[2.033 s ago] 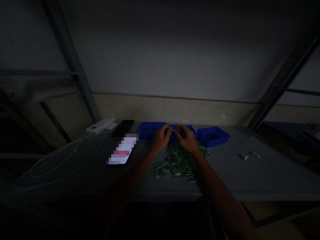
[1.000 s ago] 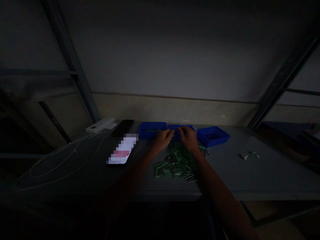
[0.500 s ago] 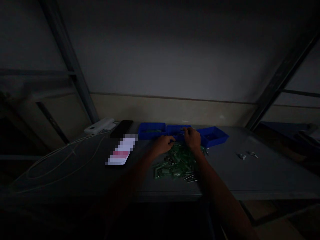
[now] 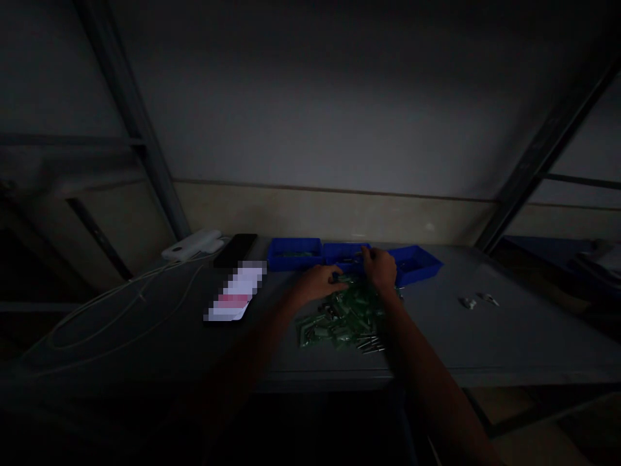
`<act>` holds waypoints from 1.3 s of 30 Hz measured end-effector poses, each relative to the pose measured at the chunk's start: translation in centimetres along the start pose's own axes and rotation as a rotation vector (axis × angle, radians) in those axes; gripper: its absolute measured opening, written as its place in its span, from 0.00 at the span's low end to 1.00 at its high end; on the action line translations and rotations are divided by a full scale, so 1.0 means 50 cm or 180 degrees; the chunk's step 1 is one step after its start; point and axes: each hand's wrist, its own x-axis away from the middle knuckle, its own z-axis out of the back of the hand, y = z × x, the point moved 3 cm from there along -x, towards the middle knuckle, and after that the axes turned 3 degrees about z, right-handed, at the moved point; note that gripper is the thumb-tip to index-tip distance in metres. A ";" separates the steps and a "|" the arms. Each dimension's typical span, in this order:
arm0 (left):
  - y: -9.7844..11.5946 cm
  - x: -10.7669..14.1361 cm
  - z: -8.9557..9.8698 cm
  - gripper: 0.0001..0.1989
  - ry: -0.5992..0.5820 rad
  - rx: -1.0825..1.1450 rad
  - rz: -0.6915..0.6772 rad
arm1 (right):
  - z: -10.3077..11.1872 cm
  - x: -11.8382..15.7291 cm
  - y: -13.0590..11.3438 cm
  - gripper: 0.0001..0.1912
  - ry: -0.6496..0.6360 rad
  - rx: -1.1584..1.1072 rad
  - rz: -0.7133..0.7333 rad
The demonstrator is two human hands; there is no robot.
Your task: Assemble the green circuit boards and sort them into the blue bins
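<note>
My left hand (image 4: 321, 282) is at the upper left edge of a pile of green packets (image 4: 352, 307), fingers curled and slightly apart around something dark and too small to name. My right hand (image 4: 381, 266) is closed in a pinch at the front right of the middle blue bin (image 4: 347, 248); what it grips is hidden. A left blue bin (image 4: 295, 262) holds something greenish. The right blue bin (image 4: 421, 268) stands beside my right hand. Loose metal pins (image 4: 371, 343) lie at the front of the pile.
On the left of the grey table (image 4: 436, 349) are a lit phone (image 4: 237, 291), a dark flat object (image 4: 236, 250) and a white power strip (image 4: 191, 246) with cables. Two small metal parts (image 4: 468, 302) lie on the right. A wall stands behind.
My right hand has shifted a little to the right and down, and the thin piece at its fingertips no longer shows clearly. The fingers of my left hand have spread slightly over the packets.
</note>
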 end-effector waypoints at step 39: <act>0.036 0.004 0.018 0.16 0.0352 -0.0123 -0.0033 | -0.001 -0.013 0.012 0.18 0.0111 -0.0449 0.0310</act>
